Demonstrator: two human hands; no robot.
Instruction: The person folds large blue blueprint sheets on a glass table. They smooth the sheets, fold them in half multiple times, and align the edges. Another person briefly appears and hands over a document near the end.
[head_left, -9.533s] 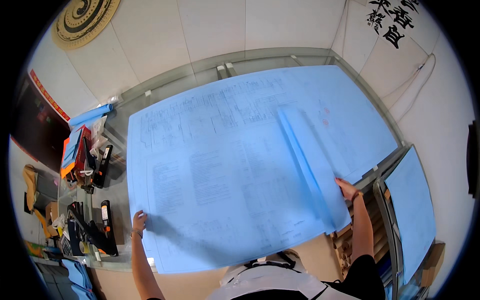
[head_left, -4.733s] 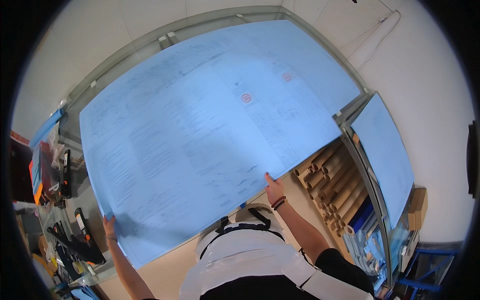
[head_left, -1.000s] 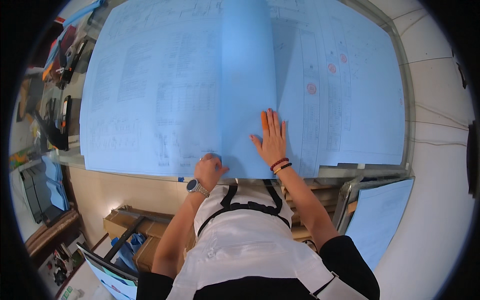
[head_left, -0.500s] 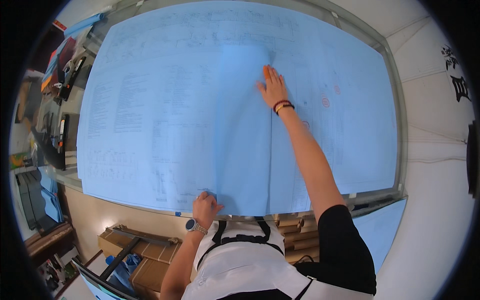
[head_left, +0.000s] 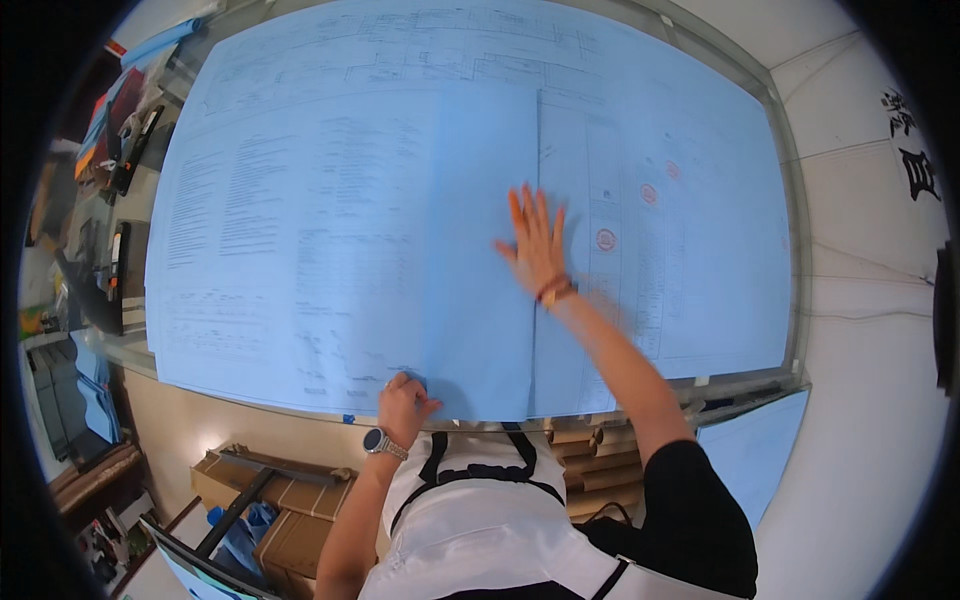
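A large light-blue printed drawing sheet [head_left: 700, 280] covers the glass table. On its left part lies a folded sheet of the same blue paper, whose plain folded strip [head_left: 475, 300] runs from far to near down the middle. My right hand [head_left: 538, 248] lies flat on the strip's right-hand crease, fingers spread, an orange cover on one finger. At the near edge, left of the strip's lower end, my left hand [head_left: 403, 408] is closed with curled fingers on the paper's margin. Its fingertips are partly hidden.
The glass table's frame [head_left: 798, 240] rims the sheet. Black-handled tools [head_left: 118, 265] and blue paper rolls [head_left: 165, 40] are at the left. Below the near edge are cardboard boxes [head_left: 300, 545], brown tubes [head_left: 600, 470] and another blue sheet [head_left: 755, 450].
My right hand has slid nearer along the crease, its fingers now wider apart. The strip looks flatter. My left hand stays at the near edge.
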